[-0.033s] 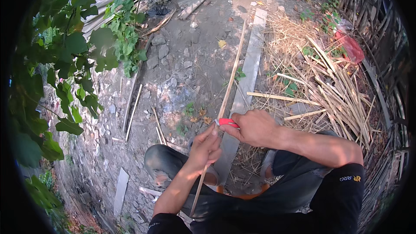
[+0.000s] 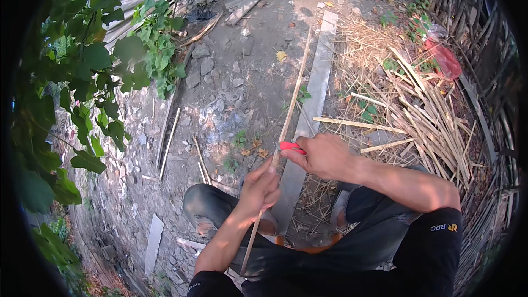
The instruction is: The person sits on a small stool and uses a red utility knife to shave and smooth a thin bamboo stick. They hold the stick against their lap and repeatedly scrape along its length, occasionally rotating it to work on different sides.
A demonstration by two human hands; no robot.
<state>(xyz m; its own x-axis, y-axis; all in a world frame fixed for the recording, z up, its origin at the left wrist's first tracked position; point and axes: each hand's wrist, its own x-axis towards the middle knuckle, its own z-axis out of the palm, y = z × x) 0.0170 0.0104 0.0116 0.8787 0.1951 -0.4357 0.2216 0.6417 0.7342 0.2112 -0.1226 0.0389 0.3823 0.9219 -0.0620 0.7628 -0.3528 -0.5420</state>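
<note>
A long thin bamboo stick (image 2: 294, 94) runs from my lap away over the ground. My left hand (image 2: 259, 187) grips it near the low end. My right hand (image 2: 324, 155) is closed on a red-handled knife (image 2: 290, 146), held against the stick just above my left hand. The blade is hidden. A long grey plank (image 2: 315, 91) lies under the stick on the ground.
A heap of split bamboo strips and dry straw (image 2: 418, 104) lies at the right, with a red bag (image 2: 443, 58) beyond it. Leafy green branches (image 2: 99, 77) fill the left. Stones, loose sticks (image 2: 168, 143) and a woven fence (image 2: 484, 49) surround the dirt patch.
</note>
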